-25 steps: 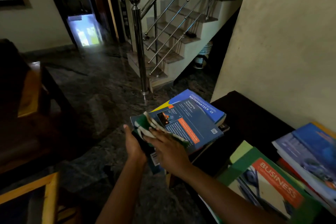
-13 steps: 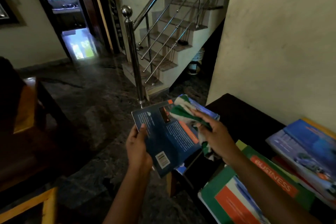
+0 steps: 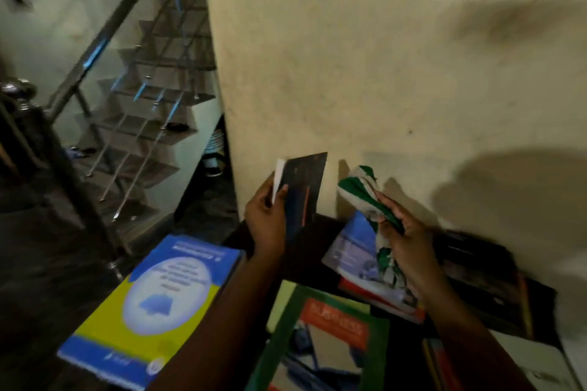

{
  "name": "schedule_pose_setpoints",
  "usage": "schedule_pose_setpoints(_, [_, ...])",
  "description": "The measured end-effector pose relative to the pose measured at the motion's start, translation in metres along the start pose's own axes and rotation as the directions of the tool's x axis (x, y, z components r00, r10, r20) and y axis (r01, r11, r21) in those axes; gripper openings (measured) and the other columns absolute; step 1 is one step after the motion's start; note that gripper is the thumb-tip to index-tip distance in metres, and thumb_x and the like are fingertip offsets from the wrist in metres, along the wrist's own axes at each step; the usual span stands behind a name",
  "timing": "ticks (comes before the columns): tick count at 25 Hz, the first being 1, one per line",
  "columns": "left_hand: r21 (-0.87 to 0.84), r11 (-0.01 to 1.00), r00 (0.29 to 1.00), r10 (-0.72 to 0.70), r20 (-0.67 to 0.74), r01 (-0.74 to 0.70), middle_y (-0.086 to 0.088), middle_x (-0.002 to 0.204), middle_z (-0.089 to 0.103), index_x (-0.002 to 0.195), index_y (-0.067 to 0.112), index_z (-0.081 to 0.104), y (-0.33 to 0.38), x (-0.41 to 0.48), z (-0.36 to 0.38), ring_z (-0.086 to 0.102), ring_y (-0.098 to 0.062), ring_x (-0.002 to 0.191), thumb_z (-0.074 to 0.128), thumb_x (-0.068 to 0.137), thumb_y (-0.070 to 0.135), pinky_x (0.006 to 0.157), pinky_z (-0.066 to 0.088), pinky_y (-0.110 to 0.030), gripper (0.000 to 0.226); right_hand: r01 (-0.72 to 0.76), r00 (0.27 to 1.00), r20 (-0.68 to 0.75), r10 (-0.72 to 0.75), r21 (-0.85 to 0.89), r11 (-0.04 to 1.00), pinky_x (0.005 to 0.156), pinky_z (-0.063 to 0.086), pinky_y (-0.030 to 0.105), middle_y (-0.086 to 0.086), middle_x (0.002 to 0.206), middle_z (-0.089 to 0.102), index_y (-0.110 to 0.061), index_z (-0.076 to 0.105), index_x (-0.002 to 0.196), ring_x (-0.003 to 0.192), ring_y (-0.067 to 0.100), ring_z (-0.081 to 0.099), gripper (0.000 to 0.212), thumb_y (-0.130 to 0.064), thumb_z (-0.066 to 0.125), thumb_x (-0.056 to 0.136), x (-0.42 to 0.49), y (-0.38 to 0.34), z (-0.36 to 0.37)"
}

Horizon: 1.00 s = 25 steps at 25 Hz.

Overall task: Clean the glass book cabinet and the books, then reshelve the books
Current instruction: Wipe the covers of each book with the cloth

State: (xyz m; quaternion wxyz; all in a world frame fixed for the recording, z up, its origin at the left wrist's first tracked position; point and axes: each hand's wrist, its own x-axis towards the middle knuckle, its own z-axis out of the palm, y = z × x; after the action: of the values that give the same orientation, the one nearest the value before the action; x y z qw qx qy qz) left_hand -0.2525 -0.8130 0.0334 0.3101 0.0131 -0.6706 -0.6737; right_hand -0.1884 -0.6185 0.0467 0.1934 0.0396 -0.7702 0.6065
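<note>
Head view, from left to right. At far left, only a stair railing [image 3: 104, 51], no part of the work. Lower left: a blue and yellow book [image 3: 165, 301] lying flat, cover up, probably put aside from the others; hard to tell what carries it. In the middle, left hand [image 3: 266, 219] with fingers wrapped around the lower edge of a dark book [image 3: 305, 190], thumb on the cover, holding it upright and clear of the worktop [image 3: 305, 260], seemingly to offer its face for wiping. Just beside, not touching it: right hand [image 3: 406, 241], fingers clenched on a bunched green and white cloth [image 3: 362, 190], ready to wipe. Below, a green book [image 3: 317, 343] and a stack of books [image 3: 352, 251] lying flat on the worktop, probably awaiting their turn. No glass cabinet in view.
</note>
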Motion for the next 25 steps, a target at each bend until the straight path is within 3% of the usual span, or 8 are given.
schedule_pose_setpoints(2, [0.088,0.980,0.974,0.162,0.157,-0.178,0.001,0.113,0.066,0.114,0.009,0.066,-0.018,-0.005,0.048,0.062,-0.008,0.105,0.058,0.087,0.002,0.093,0.046,-0.019,0.029,-0.015,0.997,-0.073,0.010,-0.069,0.997,0.082,0.030,-0.005,-0.008,0.125,0.050,-0.024,0.050,0.123,0.120,0.009,0.045,0.041,0.002,0.050,0.091,0.005,0.009,-0.030])
schedule_pose_setpoints(4, [0.068,0.966,0.896,0.204,0.394,-0.250,0.004,0.114,0.066,0.115,0.014,0.066,-0.041,-0.016,0.085,0.061,-0.005,0.107,0.050,0.085,-0.001,0.095,0.045,-0.021,0.037,-0.063,0.990,-0.133,0.045,-0.128,0.990,0.079,0.029,-0.007,-0.006,0.125,0.050,-0.018,0.052,0.125,0.118,0.007,0.043,0.041,0.004,0.048,0.091,0.007,0.022,-0.054])
schedule_pose_setpoints(9, [-0.041,0.818,0.364,0.300,0.882,-0.574,-0.011,0.126,0.060,0.118,0.015,0.060,-0.137,-0.077,0.117,0.043,-0.013,0.129,0.051,0.085,0.022,0.108,0.029,-0.037,0.035,-0.223,0.964,-0.182,0.196,-0.142,0.964,0.096,0.040,0.023,0.000,0.126,0.050,-0.023,0.048,0.125,0.117,0.012,0.045,0.035,-0.006,0.049,0.094,-0.007,0.056,-0.087])
schedule_pose_setpoints(13, [-0.107,0.770,0.232,0.318,0.919,-0.630,-0.008,0.137,0.051,0.125,0.015,0.056,-0.168,-0.088,0.115,0.027,-0.013,0.140,0.049,0.092,0.042,0.110,0.020,-0.041,0.044,-0.324,0.944,-0.120,0.306,-0.170,0.931,0.089,0.044,0.047,0.022,0.119,0.059,-0.016,0.049,0.132,0.109,0.043,0.052,0.039,-0.002,0.045,0.095,-0.007,0.082,-0.088])
schedule_pose_setpoints(19, [-0.252,0.704,-0.014,0.325,0.946,-0.664,-0.013,0.132,0.055,0.116,0.005,0.065,-0.162,-0.086,0.133,0.031,-0.025,0.135,0.044,0.096,0.028,0.117,0.008,-0.030,0.037,-0.339,0.941,-0.069,0.332,-0.204,0.918,0.090,0.041,0.015,0.006,0.136,0.049,-0.015,0.047,0.134,0.121,0.018,0.048,0.039,-0.010,0.048,0.095,0.012,0.107,-0.084])
schedule_pose_setpoints(22, [-0.168,0.698,-0.028,0.207,0.978,-0.697,-0.013,0.137,0.050,0.120,0.009,0.062,-0.160,-0.078,0.131,0.032,-0.025,0.134,0.053,0.086,0.019,0.114,0.017,-0.048,0.037,-0.340,0.941,-0.051,0.336,-0.146,0.929,0.095,0.041,0.020,0.005,0.136,0.050,-0.020,0.048,0.131,0.121,0.012,0.046,0.037,-0.013,0.049,0.095,0.017,0.109,-0.077])
schedule_pose_setpoints(24, [-0.042,0.758,0.131,0.167,0.977,-0.650,-0.010,0.138,0.049,0.122,0.010,0.060,-0.148,-0.075,0.111,0.034,-0.022,0.134,0.058,0.083,0.017,0.111,0.024,-0.055,0.040,-0.325,0.945,-0.031,0.324,-0.129,0.937,0.100,0.044,0.034,0.008,0.132,0.054,-0.026,0.049,0.129,0.120,0.021,0.051,0.035,-0.017,0.050,0.094,0.019,0.107,-0.066])
schedule_pose_setpoints(25, [0.062,0.813,0.290,0.135,0.947,-0.579,-0.005,0.138,0.048,0.124,0.011,0.058,-0.139,-0.072,0.094,0.036,-0.018,0.134,0.059,0.083,0.016,0.111,0.029,-0.051,0.042,-0.320,0.947,-0.015,0.321,-0.126,0.939,0.097,0.046,0.040,0.011,0.126,0.057,-0.026,0.049,0.128,0.115,0.027,0.055,0.035,-0.015,0.050,0.095,0.020,0.104,-0.058])
